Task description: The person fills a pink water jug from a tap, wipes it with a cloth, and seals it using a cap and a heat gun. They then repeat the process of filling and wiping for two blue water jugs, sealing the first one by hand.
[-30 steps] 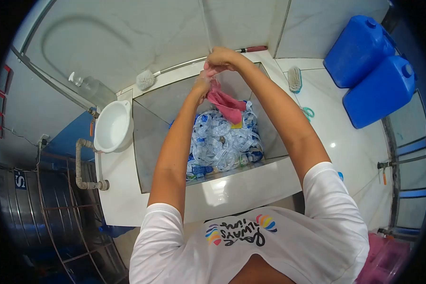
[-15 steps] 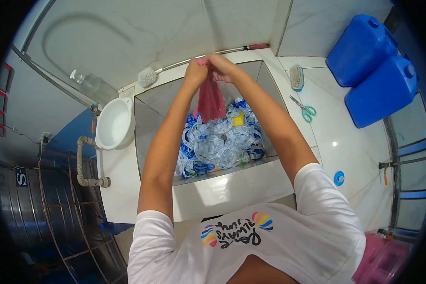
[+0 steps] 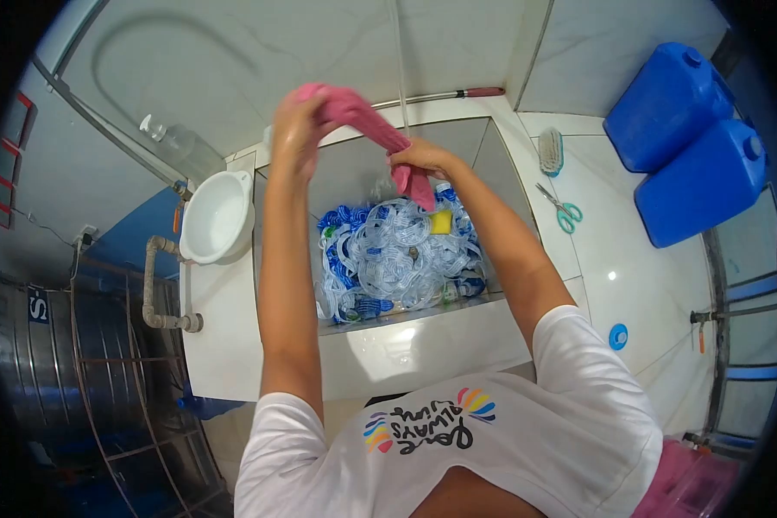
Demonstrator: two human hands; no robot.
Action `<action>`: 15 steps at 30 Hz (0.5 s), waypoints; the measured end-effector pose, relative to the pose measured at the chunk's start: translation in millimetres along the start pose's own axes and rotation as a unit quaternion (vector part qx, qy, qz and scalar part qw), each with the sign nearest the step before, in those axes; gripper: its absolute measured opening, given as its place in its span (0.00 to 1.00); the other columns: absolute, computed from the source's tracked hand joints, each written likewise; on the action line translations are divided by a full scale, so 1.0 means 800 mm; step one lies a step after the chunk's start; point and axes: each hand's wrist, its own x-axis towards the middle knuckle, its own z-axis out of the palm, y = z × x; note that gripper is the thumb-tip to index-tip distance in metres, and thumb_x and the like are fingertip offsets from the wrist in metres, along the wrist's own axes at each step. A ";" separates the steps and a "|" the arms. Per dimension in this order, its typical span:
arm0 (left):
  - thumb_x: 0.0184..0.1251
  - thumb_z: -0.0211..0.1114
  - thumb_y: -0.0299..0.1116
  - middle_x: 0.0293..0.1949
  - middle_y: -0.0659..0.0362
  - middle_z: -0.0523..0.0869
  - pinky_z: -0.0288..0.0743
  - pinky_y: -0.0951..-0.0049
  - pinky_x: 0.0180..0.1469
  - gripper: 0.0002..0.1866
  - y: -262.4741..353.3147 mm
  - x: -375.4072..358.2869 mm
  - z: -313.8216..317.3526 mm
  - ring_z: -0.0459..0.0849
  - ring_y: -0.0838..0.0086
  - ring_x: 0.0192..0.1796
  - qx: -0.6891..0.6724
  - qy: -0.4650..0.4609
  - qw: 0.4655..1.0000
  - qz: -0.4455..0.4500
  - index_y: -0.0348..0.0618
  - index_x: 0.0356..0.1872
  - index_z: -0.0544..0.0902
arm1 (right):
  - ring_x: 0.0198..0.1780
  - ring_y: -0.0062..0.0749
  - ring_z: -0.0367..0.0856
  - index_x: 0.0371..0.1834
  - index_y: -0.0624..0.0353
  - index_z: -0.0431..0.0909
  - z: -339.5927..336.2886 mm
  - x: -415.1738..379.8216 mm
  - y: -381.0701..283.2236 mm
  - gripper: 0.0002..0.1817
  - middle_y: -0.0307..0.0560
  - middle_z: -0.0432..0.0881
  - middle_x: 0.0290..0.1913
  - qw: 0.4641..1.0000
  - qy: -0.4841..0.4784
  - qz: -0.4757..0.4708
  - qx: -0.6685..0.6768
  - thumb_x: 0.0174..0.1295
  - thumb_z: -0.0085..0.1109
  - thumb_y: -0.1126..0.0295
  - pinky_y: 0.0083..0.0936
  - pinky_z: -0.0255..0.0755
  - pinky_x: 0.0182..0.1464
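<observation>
A pink cloth (image 3: 363, 114) stretches between my two hands above the sink (image 3: 272, 220), bunched and twisted along its length. My left hand (image 3: 293, 134), raised at the back left of the sink, is closed around one end. Lower and to the right, my right hand (image 3: 423, 157) grips the cloth near its other end, and a loose tail hangs below it. A thin stream of water (image 3: 401, 69) falls close to my right hand. Beneath lies a heap of clear, white and blue plastic pieces (image 3: 397, 255), with a yellow sponge (image 3: 440, 222) on top.
A white basin (image 3: 218, 216) and a pump bottle (image 3: 177, 142) stand left of the sink. A long-handled brush (image 3: 479, 92) lies along the back ledge. On the right are a scrub brush (image 3: 551, 153), scissors (image 3: 565, 211), blue jugs (image 3: 699, 181) and a round blue cap (image 3: 618, 337).
My hands were together with the cloth hanging down. My left hand has moved left, and my right hand lower and slightly right, drawing the cloth out between them. Falling water now shows clearly.
</observation>
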 end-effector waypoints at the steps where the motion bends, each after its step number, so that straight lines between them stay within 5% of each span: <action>1: 0.60 0.55 0.29 0.34 0.54 0.82 0.78 0.64 0.43 0.07 -0.012 -0.005 -0.032 0.82 0.68 0.39 -0.042 0.038 0.998 0.001 0.39 0.36 0.76 | 0.41 0.30 0.77 0.50 0.59 0.69 -0.002 -0.004 0.000 0.22 0.46 0.76 0.41 0.999 0.015 -0.003 0.035 0.49 0.60 0.75 0.26 0.71 0.46; 2: 0.61 0.54 0.31 0.34 0.54 0.82 0.78 0.64 0.46 0.08 -0.042 -0.007 -0.069 0.82 0.67 0.40 -0.085 0.076 0.993 0.001 0.39 0.37 0.76 | 0.41 0.30 0.77 0.50 0.59 0.69 -0.010 0.005 0.005 0.22 0.46 0.76 0.41 0.999 0.019 -0.003 0.037 0.49 0.60 0.75 0.26 0.71 0.46; 4: 0.62 0.53 0.40 0.42 0.52 0.81 0.76 0.60 0.48 0.16 -0.122 -0.013 -0.123 0.81 0.63 0.45 -0.137 0.142 0.977 -0.079 0.39 0.43 0.75 | 0.43 0.40 0.76 0.50 0.61 0.68 -0.029 0.031 0.022 0.24 0.51 0.76 0.39 0.919 0.175 -0.174 -0.309 0.46 0.60 0.75 0.29 0.70 0.49; 6: 0.62 0.51 0.51 0.51 0.51 0.78 0.73 0.53 0.52 0.25 -0.184 -0.043 -0.098 0.79 0.59 0.50 -0.136 0.205 0.938 -0.246 0.40 0.50 0.72 | 0.45 0.43 0.75 0.49 0.62 0.68 -0.012 0.009 -0.005 0.24 0.53 0.76 0.41 0.894 0.179 -0.210 -0.353 0.44 0.60 0.75 0.30 0.69 0.50; 8: 0.60 0.52 0.58 0.54 0.51 0.75 0.73 0.49 0.51 0.30 -0.241 -0.038 -0.067 0.77 0.59 0.52 -0.137 0.155 0.902 -0.379 0.42 0.53 0.70 | 0.47 0.46 0.74 0.47 0.63 0.69 0.009 -0.014 -0.038 0.24 0.55 0.75 0.42 0.866 0.179 -0.246 -0.397 0.42 0.59 0.75 0.32 0.68 0.51; 9: 0.61 0.50 0.58 0.54 0.52 0.75 0.72 0.47 0.52 0.31 -0.242 -0.039 -0.035 0.77 0.58 0.53 -0.210 0.110 0.887 -0.397 0.42 0.54 0.69 | 0.49 0.44 0.73 0.48 0.62 0.69 0.017 -0.022 -0.053 0.25 0.54 0.75 0.45 0.898 0.064 -0.224 -0.373 0.41 0.58 0.75 0.31 0.67 0.53; 10: 0.62 0.49 0.58 0.55 0.52 0.75 0.71 0.45 0.53 0.32 -0.240 -0.039 -0.009 0.76 0.58 0.54 -0.281 0.065 0.865 -0.410 0.41 0.56 0.68 | 0.52 0.42 0.72 0.49 0.62 0.69 0.021 -0.030 -0.065 0.26 0.53 0.74 0.48 0.917 -0.053 -0.197 -0.343 0.40 0.57 0.75 0.31 0.66 0.55; 11: 0.62 0.49 0.58 0.55 0.52 0.75 0.71 0.45 0.53 0.32 -0.246 -0.032 0.003 0.76 0.58 0.54 -0.282 0.063 0.866 -0.409 0.41 0.56 0.68 | 0.52 0.42 0.72 0.49 0.62 0.69 0.023 -0.038 -0.075 0.26 0.53 0.74 0.48 0.916 -0.053 -0.197 -0.346 0.40 0.57 0.75 0.31 0.66 0.55; 13: 0.64 0.46 0.59 0.56 0.51 0.75 0.66 0.44 0.58 0.33 -0.265 0.001 0.017 0.75 0.57 0.57 -0.406 0.000 0.877 -0.256 0.41 0.59 0.66 | 0.52 0.39 0.73 0.56 0.60 0.65 0.017 -0.054 -0.085 0.33 0.51 0.73 0.52 0.948 -0.107 -0.175 -0.245 0.40 0.56 0.73 0.29 0.67 0.55; 14: 0.67 0.43 0.58 0.56 0.51 0.75 0.63 0.46 0.62 0.32 -0.289 0.017 0.007 0.74 0.57 0.57 -0.400 -0.015 0.887 -0.232 0.41 0.60 0.66 | 0.52 0.39 0.73 0.56 0.60 0.65 0.009 -0.056 -0.074 0.33 0.51 0.73 0.52 0.948 -0.107 -0.173 -0.245 0.40 0.56 0.73 0.29 0.67 0.55; 15: 0.67 0.43 0.58 0.56 0.51 0.75 0.63 0.46 0.62 0.32 -0.282 0.012 0.012 0.74 0.57 0.57 -0.401 -0.013 0.886 -0.233 0.41 0.60 0.66 | 0.52 0.36 0.73 0.57 0.59 0.65 -0.001 -0.055 -0.051 0.31 0.48 0.74 0.51 0.976 -0.031 -0.206 -0.069 0.44 0.57 0.71 0.27 0.66 0.56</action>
